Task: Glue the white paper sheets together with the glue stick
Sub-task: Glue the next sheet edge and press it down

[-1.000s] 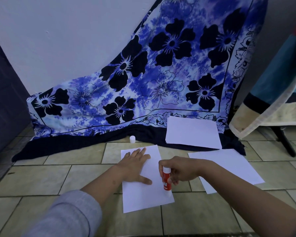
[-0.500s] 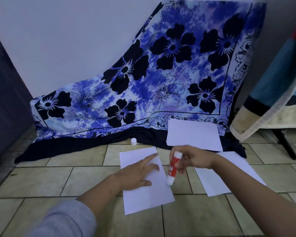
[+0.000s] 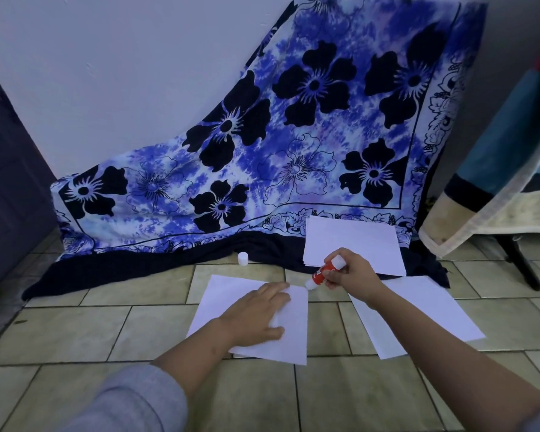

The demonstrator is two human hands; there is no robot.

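A white paper sheet (image 3: 231, 291) lies on the tiled floor in front of me. My left hand (image 3: 256, 316) presses flat on it with fingers spread. My right hand (image 3: 349, 275) grips a red glue stick (image 3: 323, 272), tilted, its white tip touching the sheet's far right corner. A second white sheet (image 3: 424, 313) lies to the right, partly under my right forearm. A small stack of white sheets (image 3: 355, 244) rests farther back on the dark cloth hem. The glue stick's white cap (image 3: 243, 258) stands on the floor behind the first sheet.
A blue flowered cloth (image 3: 293, 151) hangs down the wall and spreads onto the floor behind the papers. A draped piece of furniture (image 3: 511, 169) with a dark leg stands at the right. A dark door panel (image 3: 7, 182) is at the left.
My right hand has carried the glue stick from the sheet's near right edge up to its far right corner, tilting it. My left hand slid slightly toward the sheet's far edge.
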